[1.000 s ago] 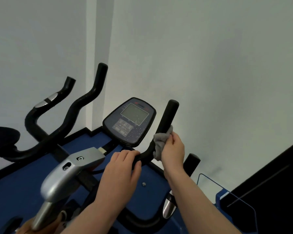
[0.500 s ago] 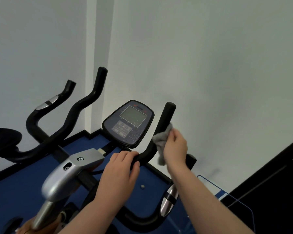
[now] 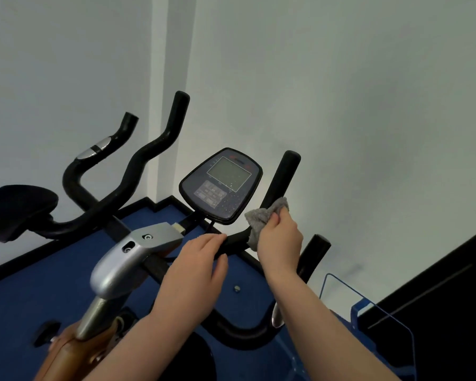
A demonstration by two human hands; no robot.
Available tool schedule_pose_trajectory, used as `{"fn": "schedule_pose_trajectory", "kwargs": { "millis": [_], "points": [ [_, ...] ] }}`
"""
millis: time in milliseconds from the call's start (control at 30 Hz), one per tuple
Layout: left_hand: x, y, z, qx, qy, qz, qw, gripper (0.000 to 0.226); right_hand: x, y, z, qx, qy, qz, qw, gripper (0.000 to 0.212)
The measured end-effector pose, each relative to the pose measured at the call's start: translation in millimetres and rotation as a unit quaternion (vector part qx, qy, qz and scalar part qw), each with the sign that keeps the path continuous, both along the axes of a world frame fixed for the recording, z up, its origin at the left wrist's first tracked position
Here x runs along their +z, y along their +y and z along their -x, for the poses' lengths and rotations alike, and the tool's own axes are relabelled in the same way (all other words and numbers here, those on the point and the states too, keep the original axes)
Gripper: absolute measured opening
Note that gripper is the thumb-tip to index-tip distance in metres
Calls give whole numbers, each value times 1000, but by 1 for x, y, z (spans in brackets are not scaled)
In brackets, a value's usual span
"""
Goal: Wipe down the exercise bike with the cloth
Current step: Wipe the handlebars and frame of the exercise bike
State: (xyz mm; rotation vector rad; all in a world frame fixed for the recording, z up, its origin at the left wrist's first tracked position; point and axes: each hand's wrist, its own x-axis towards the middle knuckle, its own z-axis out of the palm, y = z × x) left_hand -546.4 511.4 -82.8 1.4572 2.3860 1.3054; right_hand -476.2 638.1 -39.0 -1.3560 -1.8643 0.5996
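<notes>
Your right hand [image 3: 279, 237] has the grey cloth [image 3: 263, 215] bunched in curled fingers and pressed against the black handlebar [image 3: 282, 177], low on its upright stretch, just right of the console [image 3: 221, 185]. Your left hand [image 3: 197, 266] wraps the same bar lower down, fingers over the top and thumb below, steadying the exercise bike [image 3: 127, 259].

The cloth looks soft, light and limp, so it will mould round the tube if you cup it rather than pinch it; keep a good wad in the palm, since a loose corner already sticks up above your knuckles. The bar is stiff and fixed, and its covering looks slightly grippy (expect some drag, not a slide). The console is probably the delicate part: go lightly over the screen and buttons, which show specks or droplets.

Much is out of reach of the eye. The far side of the bar under the cloth is hidden, as are your right fingertips. The bike's lower frame is cut off at the bottom edge, and the second bike's seat [image 3: 19, 210] at the left is dark and hard to read.
</notes>
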Motion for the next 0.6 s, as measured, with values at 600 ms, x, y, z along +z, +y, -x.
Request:
{"fn": "schedule_pose_trajectory", "kwargs": {
  "millis": [600],
  "points": [
    [3, -20, 0, 6, 42, 26, 999, 49, 50, 57, -14, 208, -316, -417, 826, 22]
  ]
}}
